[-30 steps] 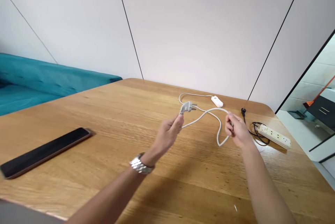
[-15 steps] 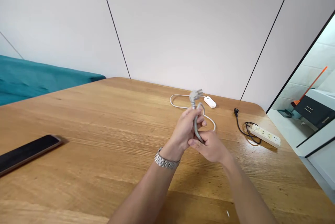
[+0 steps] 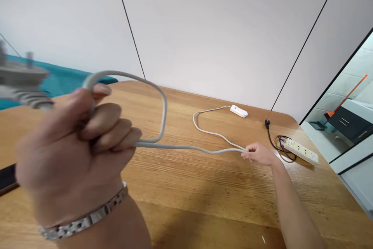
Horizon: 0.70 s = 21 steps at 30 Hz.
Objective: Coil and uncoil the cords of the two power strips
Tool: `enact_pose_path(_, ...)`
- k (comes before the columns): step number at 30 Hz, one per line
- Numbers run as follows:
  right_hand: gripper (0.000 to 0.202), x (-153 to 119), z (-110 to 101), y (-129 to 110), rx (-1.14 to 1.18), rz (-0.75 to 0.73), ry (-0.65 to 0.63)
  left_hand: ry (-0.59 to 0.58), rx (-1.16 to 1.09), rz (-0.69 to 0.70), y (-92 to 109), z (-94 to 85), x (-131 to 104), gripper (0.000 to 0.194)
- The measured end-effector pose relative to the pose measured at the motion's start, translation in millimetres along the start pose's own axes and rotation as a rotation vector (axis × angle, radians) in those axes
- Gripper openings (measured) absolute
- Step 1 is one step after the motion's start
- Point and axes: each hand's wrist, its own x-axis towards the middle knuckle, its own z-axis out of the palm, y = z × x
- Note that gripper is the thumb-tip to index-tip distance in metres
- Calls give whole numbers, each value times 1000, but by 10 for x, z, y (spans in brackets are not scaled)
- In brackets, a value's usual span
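Left of the white oblong power strip [image 3: 303,152], a thin light-grey cable [image 3: 186,147] runs sideways over the brown wooden surface [image 3: 218,190], its grey plug's [image 3: 21,76] prongs upward; left hand's [image 3: 78,140] grip clenches it, right hand's [image 3: 258,154] pinches it.

A home or a small office, which one unclear: teal upholstered seat [image 3: 65,79] at ten o'clock, wooden desk [image 3: 210,190] centrally, tiled room with dark cabinet [image 3: 345,124] and broom [image 3: 351,93] at two.
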Motion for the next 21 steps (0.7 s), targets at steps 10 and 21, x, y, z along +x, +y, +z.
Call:
enact_pose_path(10, 55, -122, 253, -608, 631, 25, 627, -428, 159, -216, -885, 824, 135, 45)
enact_pose_path(21, 95, -377, 446, -1122, 544, -319, 420, -587, 373, -65, -1444, 1071, 63, 36)
